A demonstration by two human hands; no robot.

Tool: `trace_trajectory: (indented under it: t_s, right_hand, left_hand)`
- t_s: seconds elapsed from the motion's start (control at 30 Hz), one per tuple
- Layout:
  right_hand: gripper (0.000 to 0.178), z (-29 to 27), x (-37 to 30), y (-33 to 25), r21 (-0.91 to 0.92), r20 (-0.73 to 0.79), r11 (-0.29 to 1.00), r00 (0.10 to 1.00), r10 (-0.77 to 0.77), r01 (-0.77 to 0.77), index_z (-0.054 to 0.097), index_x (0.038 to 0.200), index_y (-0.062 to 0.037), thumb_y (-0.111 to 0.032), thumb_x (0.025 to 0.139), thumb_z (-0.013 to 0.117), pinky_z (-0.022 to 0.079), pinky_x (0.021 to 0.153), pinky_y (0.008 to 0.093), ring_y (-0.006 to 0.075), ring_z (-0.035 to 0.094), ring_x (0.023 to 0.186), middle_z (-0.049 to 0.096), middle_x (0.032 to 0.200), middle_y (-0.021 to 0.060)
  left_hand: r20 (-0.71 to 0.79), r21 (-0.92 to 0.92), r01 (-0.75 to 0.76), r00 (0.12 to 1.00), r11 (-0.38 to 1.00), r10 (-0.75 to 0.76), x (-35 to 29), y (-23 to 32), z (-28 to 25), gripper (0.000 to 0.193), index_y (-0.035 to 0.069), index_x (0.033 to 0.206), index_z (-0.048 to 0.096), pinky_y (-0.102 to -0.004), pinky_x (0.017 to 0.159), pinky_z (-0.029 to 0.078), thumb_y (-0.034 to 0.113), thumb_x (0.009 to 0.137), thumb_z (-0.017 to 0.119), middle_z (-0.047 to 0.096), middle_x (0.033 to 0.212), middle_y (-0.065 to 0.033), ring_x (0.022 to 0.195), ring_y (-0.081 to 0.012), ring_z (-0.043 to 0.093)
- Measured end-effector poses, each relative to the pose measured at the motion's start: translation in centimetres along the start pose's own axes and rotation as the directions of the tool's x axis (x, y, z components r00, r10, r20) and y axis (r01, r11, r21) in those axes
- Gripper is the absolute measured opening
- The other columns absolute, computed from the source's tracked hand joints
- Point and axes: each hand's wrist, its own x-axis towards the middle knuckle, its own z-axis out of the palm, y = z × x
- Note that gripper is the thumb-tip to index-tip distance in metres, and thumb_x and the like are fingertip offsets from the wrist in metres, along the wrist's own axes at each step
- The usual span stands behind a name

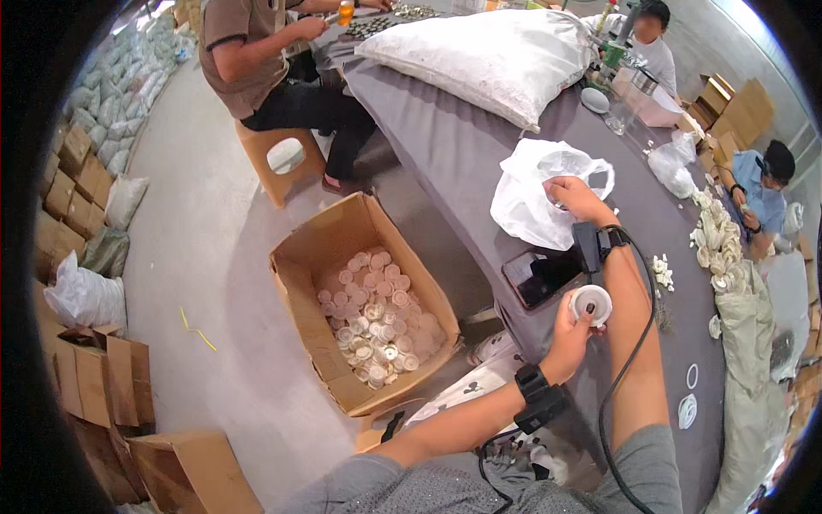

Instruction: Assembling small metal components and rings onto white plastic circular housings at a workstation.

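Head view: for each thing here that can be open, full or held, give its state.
White round piece: held in the left hand
Right hand: at the plastic bag, grip unclear
Plastic bag: open
Cardboard box: open, partly filled with round pieces
Large white sack: bulging, lying down
Phone: lying flat, screen dark
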Motion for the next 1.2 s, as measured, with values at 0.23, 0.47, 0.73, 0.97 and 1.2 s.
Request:
trace_trajectory:
  t_s: [0.23, 0.47, 0.73, 0.97, 1.2]
  right_hand:
    - [0.021, -0.9, -2.4, -0.7, 0.918, 0.035, 0.376, 0.969, 0.245, -0.128, 0.047, 0.073, -0.0112, -0.028, 0.084, 0.053, 0.018, 0.035, 0.0193, 0.0042, 0.024, 0.040, 0.036, 0.055, -0.0040]
    - [0.031, -4.6, -6.7, 1.5, 0.990, -0.091, -0.090, 0.984, 0.155, 0.105, 0.042, 0.068, -0.0131, -0.036, 0.087, 0.050, 0.016, 0.036, 0.0182, 0.0047, 0.020, 0.041, 0.026, 0.052, -0.0056]
    - [0.029, -7.9, -15.3, 2.6, 0.929, -0.300, -0.225, 0.954, 0.004, 0.294, 0.041, 0.067, -0.0098, -0.028, 0.088, 0.050, 0.018, 0.039, 0.0197, 0.0060, 0.022, 0.044, 0.026, 0.054, -0.0046]
    - [0.029, -5.9, -25.9, 2.6, 0.933, -0.357, 0.132, 0.909, 0.216, 0.335, 0.041, 0.067, -0.0114, -0.029, 0.089, 0.047, 0.016, 0.039, 0.0196, 0.0046, 0.022, 0.043, 0.027, 0.053, -0.0060]
    - [0.034, -1.9, -33.4, 5.1, 0.794, -0.359, 0.608, 0.812, 0.461, 0.006, 0.040, 0.062, -0.0130, -0.033, 0.087, 0.048, 0.018, 0.038, 0.0193, 0.0021, 0.022, 0.041, 0.028, 0.051, -0.0092]
  left_hand:
    - [0.049, 0.188, -0.038, 0.998, 0.981, 0.030, -0.1, 0.6, 0.3, 0.027, 0.008, 0.113, 0.035, -0.0273, 0.067, 0.045, 0.016, 0.090, 0.046, 0.051, 0.099, -0.0035, 0.082, -0.0117, 0.052]
    - [0.106, 0.348, -0.101, 0.992, 0.932, 0.068, -0.6, -0.3, 0.5, 0.032, 0.007, 0.117, 0.034, -0.0268, 0.066, 0.047, 0.016, 0.089, 0.047, 0.050, 0.103, -0.0047, 0.086, -0.0133, 0.053]
    - [0.031, 0.343, -0.068, 0.998, 0.937, 0.061, -0.5, 1.0, 0.9, 0.027, 0.011, 0.113, 0.037, -0.0287, 0.069, 0.045, 0.010, 0.088, 0.045, 0.049, 0.103, -0.0030, 0.088, -0.0140, 0.051]
    - [0.014, 0.335, -0.061, 0.998, 0.940, 0.060, -0.2, 1.4, 1.5, 0.026, 0.009, 0.112, 0.038, -0.0283, 0.067, 0.045, 0.008, 0.088, 0.046, 0.050, 0.101, -0.0048, 0.080, -0.0139, 0.051]
    - [0.157, 0.405, -0.049, 0.987, 0.913, -0.017, -0.6, 1.2, 1.6, 0.026, 0.009, 0.111, 0.038, -0.0274, 0.067, 0.045, 0.010, 0.087, 0.048, 0.050, 0.100, -0.0053, 0.081, -0.0130, 0.051]
